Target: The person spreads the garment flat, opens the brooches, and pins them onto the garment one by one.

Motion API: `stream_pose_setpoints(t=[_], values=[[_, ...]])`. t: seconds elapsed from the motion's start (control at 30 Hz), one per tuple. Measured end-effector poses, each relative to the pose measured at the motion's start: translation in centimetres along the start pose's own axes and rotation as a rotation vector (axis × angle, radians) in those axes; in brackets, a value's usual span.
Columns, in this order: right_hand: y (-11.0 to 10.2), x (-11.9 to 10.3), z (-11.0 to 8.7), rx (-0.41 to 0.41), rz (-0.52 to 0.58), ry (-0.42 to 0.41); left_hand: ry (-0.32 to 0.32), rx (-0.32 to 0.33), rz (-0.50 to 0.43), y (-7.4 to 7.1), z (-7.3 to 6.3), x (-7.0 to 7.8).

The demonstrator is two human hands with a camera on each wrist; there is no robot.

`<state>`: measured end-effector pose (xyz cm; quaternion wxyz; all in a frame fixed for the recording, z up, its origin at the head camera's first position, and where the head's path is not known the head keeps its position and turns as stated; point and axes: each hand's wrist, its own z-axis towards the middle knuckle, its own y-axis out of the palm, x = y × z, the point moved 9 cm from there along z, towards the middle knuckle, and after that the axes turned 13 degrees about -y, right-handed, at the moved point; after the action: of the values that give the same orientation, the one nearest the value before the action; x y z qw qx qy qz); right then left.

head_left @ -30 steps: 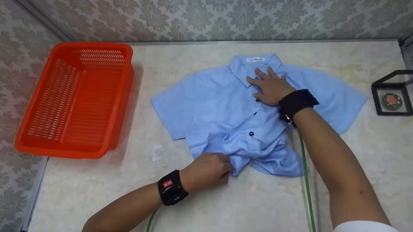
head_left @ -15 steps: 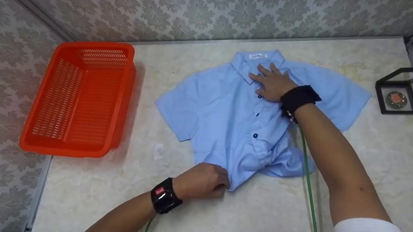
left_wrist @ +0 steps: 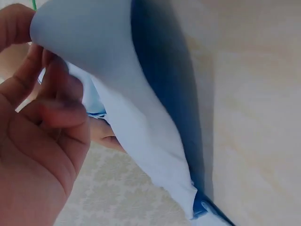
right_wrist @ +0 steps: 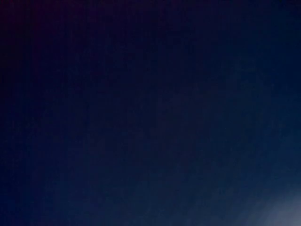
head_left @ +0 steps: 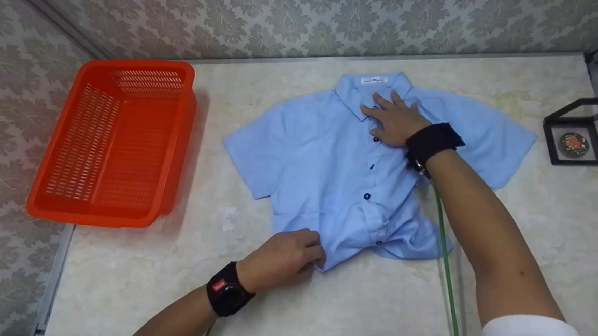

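Note:
A light blue short-sleeved shirt (head_left: 321, 148) with dark buttons lies front up on the table, its collar toward the back wall. My left hand (head_left: 283, 255) pinches the shirt's bottom hem near the front corner. In the left wrist view the fingers (left_wrist: 61, 103) hold the hem edge, and the cloth (left_wrist: 141, 127) hangs lifted off the table in a fold. My right hand (head_left: 395, 122) rests spread and flat on the chest just below the collar. The lower part of the shirt on the right is bunched and wrinkled. The right wrist view is almost wholly dark.
An orange plastic basket (head_left: 175, 155) with slotted walls stands at the left. On the right sits a small black-framed display case (head_left: 574, 146) with a round item inside. A green cable (head_left: 448, 281) runs from the right wristband across the table. A patterned wall (head_left: 313, 23) closes the back.
My left hand has drawn the hem toward the front and left, smoothing that side of the shirt. The right hand stays pressed on the chest.

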<state>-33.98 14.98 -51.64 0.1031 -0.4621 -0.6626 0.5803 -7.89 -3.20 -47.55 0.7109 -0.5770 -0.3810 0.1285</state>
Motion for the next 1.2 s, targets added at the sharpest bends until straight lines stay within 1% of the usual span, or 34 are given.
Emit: stream_pose_setpoints(t=[0.03,0.1,0.17,0.2,0.3,0.37,0.43,0.5,0.6,0.7,0.83,0.9,1.07,1.13,1.2], values=[[0.0,0.0,0.0,-0.001,0.003,0.0,0.016,0.027,0.039,0.0,-0.1,0.4],[0.0,-0.1,0.1,-0.006,0.006,0.001,0.051,0.057,0.134,0.2,-0.2,1.6],[0.0,-0.1,0.1,-0.005,0.01,0.002,0.082,0.07,0.221,0.6,-0.4,3.0],[-0.1,-0.2,0.0,-0.003,0.009,0.002,0.098,0.067,0.249,0.8,-0.6,3.8],[-0.3,-0.3,-0.1,0.009,0.01,0.003,0.144,0.029,0.251,1.7,-0.8,6.0],[-0.4,-0.3,-0.2,0.016,0.007,0.002,0.167,0.002,0.247,2.5,-0.9,7.1],[-0.4,-0.2,-0.1,0.014,0.003,0.005,0.178,-0.023,0.256,3.4,-0.8,7.7],[-0.3,-0.2,-0.2,0.007,0.002,0.006,0.177,-0.04,0.281,4.3,-0.8,7.9],[-0.1,-0.2,-0.1,-0.003,0.0,0.007,0.142,-0.036,0.312,5.1,-0.4,7.7],[-0.1,-0.2,-0.1,-0.005,0.001,0.005,0.067,-0.01,0.401,5.1,0.1,6.9],[-0.1,-0.2,-0.1,-0.005,-0.003,0.005,-0.051,0.048,0.549,4.0,1.0,5.1],[-0.1,-0.2,-0.1,-0.008,-0.007,0.004,-0.096,0.087,0.584,3.2,1.5,4.4],[0.1,0.0,0.0,-0.025,-0.007,0.006,-0.159,0.179,0.616,1.9,2.8,2.9],[0.1,0.0,0.0,-0.026,-0.006,0.005,-0.169,0.204,0.626,1.7,3.5,2.2],[0.2,0.0,0.0,-0.026,-0.008,0.006,-0.172,0.214,0.639,1.6,4.3,1.7]])
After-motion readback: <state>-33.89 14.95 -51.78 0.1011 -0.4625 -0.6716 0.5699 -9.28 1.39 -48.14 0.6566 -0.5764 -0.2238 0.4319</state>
